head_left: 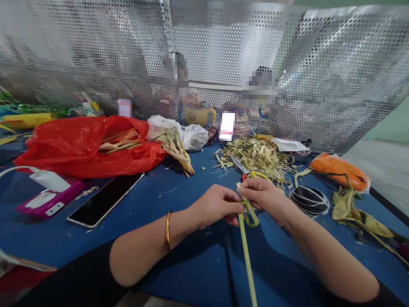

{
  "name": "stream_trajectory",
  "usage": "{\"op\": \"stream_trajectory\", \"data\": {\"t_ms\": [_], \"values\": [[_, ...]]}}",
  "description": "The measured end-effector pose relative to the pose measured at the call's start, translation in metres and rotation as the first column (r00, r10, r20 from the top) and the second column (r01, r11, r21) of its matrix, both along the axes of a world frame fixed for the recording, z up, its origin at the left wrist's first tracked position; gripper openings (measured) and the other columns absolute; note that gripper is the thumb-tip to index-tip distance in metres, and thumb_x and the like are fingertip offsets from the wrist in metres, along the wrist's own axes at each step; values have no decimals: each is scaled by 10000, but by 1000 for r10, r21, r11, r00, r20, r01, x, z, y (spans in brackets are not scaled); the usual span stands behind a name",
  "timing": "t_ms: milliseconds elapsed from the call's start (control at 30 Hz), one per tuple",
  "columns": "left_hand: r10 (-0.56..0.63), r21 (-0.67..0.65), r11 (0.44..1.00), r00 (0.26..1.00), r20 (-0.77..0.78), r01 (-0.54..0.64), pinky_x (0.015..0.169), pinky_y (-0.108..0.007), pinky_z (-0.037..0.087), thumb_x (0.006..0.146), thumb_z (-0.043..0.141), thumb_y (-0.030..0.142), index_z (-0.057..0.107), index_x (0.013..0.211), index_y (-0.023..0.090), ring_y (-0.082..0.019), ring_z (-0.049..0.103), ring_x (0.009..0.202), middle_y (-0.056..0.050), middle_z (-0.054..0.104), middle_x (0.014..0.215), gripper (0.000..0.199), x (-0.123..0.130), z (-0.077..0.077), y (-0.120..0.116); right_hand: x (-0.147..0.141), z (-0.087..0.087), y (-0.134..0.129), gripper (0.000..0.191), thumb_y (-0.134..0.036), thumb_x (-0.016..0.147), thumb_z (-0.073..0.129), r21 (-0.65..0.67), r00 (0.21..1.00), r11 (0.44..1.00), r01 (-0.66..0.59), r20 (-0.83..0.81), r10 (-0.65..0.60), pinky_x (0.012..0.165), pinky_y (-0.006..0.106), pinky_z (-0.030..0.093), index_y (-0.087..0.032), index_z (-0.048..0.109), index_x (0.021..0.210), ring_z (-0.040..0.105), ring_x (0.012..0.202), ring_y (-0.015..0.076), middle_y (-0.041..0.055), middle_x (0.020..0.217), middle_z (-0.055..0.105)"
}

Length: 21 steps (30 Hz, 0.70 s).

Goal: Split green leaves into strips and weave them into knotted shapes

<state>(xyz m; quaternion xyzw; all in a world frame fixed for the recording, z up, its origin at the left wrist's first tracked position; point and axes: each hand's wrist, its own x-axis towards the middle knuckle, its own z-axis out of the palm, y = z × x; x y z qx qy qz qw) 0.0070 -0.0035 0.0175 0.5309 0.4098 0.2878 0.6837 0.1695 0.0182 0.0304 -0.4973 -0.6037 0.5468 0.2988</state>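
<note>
Black sleeves (79, 273) at the lower corners, nearest to the camera, with bare forearms reaching forward. Beyond, perforated metal screen (211, 42), across almost the whole width. Before this, blue counter (198, 264), carrying many items: at the left, red plastic bag (64, 140) with dry husks inside; ahead of the right hand (266, 194), loose heap of pale green and yellowish shreds (262, 157); at the left also, dark phone (105, 200), lying flat.

Both hands close together, fingers narrow, pinching the same green strip (246, 256). Left hand (217, 207) at the near side of the crossing, right hand just beside and a little farther forward. Seems held above the counter, between the two sets of fingertips. From there, runs with its long axis toward the body, slightly to the right at the near end, and goes out of view at the bottom edge. Looks flat, thin and light green, quite straight along this long part. Just beyond the right hand's fingers, scissors (239, 164), with red on the handle. Under the right hand, small rounded loop (253, 212) of same material, open in the middle. How exactly crossed or tucked under the fingers, impossible to tell.
</note>
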Motion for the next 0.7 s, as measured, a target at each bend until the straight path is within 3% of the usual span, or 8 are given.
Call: {"op": "stream_trajectory", "data": {"t_ms": [167,267,333,433,600,700], "values": [[-253,-11,968,965,-65,253,408,-171,351,731,668,287,720,797,156,-72,571,471,-44,716,786,156,-4,-1,-2,2,-3,8,348,-416,685,699,-60,929,952,299,-209,-305,335,170,271,-185,470,562,403,332,51,-66,432,458],[-266,-36,964,963,-53,264,383,-162,295,723,680,278,719,828,158,-50,525,441,-48,724,811,163,-6,-3,-1,5,-4,15,311,-352,663,717,-131,825,878,460,-302,-477,357,179,385,-188,474,559,519,366,85,-39,444,518],[-233,-61,971,972,-28,231,380,-161,265,710,699,287,716,827,153,-41,494,436,-56,727,822,178,-7,-3,1,6,-4,18,285,-315,650,732,-141,770,845,516,-356,-529,400,184,450,-185,490,572,587,420,104,-34,470,540],[-191,-97,977,981,-22,188,383,-169,228,663,750,318,716,809,148,-37,451,426,-45,714,765,226,-7,-3,2,4,-4,17,286,-326,663,738,-100,746,835,542,-401,-532,440,185,485,-185,499,595,640,483,123,-40,494,545],[-146,-98,985,988,-43,141,408,-193,240,591,798,324,704,717,155,-49,409,407,35,575,527,231,-3,-4,0,-4,-8,11,314,-384,709,720,20,781,866,499,-443,-440,502,199,502,-194,481,635,667,545,132,-42,539,568],[-171,-83,982,985,-35,168,417,-206,223,587,796,324,700,697,154,-51,383,406,35,561,514,224,-4,-4,0,-8,-11,8,288,-380,731,701,58,785,876,479,-476,-397,546,215,511,-197,488,665,669,564,131,-50,554,569]]}}
